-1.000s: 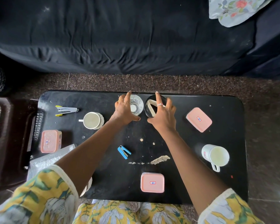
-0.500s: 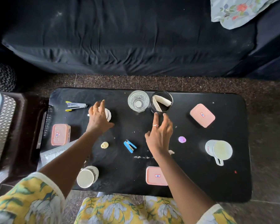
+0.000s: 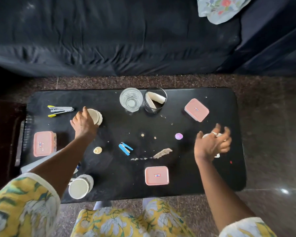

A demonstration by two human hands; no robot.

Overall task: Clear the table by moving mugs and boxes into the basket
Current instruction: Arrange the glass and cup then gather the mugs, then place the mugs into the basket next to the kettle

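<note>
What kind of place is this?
Likely a home living room: a dark fabric-covered sofa, a low black rectangular table on speckled stone floor tiles, a floral cushion.

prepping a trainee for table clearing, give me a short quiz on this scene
1. How many pink boxes lie on the table?
2. What stands right beside the clear glass? A black cup, B stapler, C pink box.
3. True or false: the left hand rests on a stapler.
Key: 1. three. 2. A. 3. false, it grips a mug.
</note>
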